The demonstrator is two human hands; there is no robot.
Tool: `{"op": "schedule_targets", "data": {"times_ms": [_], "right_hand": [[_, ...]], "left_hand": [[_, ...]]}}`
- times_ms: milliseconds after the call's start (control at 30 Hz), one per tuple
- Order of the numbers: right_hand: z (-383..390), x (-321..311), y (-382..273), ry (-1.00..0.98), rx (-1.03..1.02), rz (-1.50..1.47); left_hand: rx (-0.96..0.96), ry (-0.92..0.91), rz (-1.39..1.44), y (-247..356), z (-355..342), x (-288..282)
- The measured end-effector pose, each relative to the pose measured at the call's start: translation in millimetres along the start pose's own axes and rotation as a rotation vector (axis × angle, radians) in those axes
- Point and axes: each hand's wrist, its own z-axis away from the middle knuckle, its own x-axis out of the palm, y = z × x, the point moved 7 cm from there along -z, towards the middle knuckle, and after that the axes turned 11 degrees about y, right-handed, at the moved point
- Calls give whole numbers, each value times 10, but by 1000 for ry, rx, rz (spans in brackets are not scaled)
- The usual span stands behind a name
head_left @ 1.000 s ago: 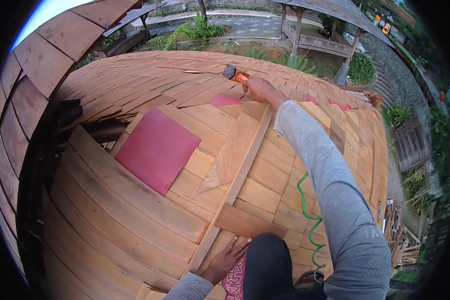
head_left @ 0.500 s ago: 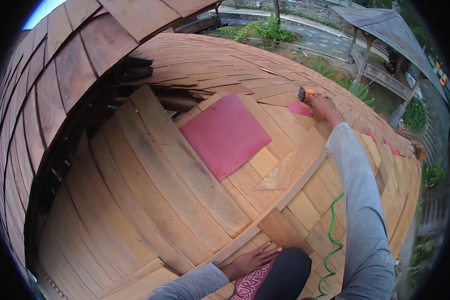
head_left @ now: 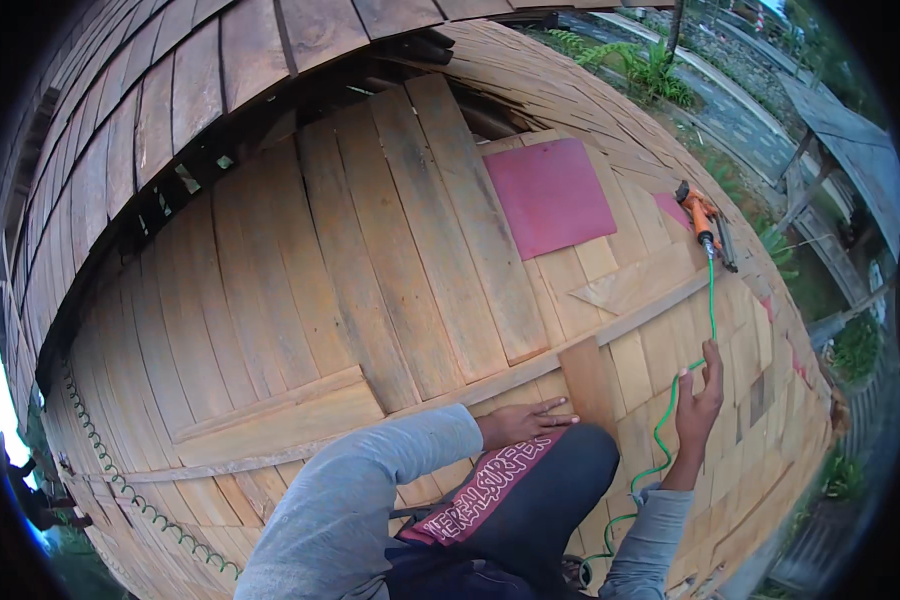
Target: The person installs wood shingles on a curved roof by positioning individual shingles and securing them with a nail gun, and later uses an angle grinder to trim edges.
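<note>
My left hand (head_left: 518, 425) rests flat beside my bent knee, near a reddish-brown board (head_left: 585, 370) on the roof. My right hand (head_left: 695, 410) is raised with thumb and fingers apart, beside the green coiled air hose (head_left: 660, 440), holding nothing that I can see. An orange nail gun (head_left: 697, 210) lies farther up on the shingles, the hose attached. A pink square sheet (head_left: 550, 198) lies left of it, and a long timber batten (head_left: 510, 380) crosses the boards.
A darker shingled upper roof (head_left: 210, 60) overhangs a dark gap at the top left. Loose planks (head_left: 270, 410) lie on the left boards, near more coiled hose (head_left: 130, 480). The curved roof edge drops at the right toward plants, a path and a pavilion (head_left: 840, 160).
My right hand has let go of the nail gun and moved back toward me, leaving it on the shingles. My view has swung leftward, showing more of the overhanging roof and planks.
</note>
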Motion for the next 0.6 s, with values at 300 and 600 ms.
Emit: {"op": "schedule_targets", "data": {"times_ms": [300,600], "right_hand": [[3414,-982,1023,-153,659,442],[3647,-336,1191,-674,828,-71]], "left_hand": [[241,-255,72,147,-277,-313],[389,-290,184,142,-177,-25]]}}
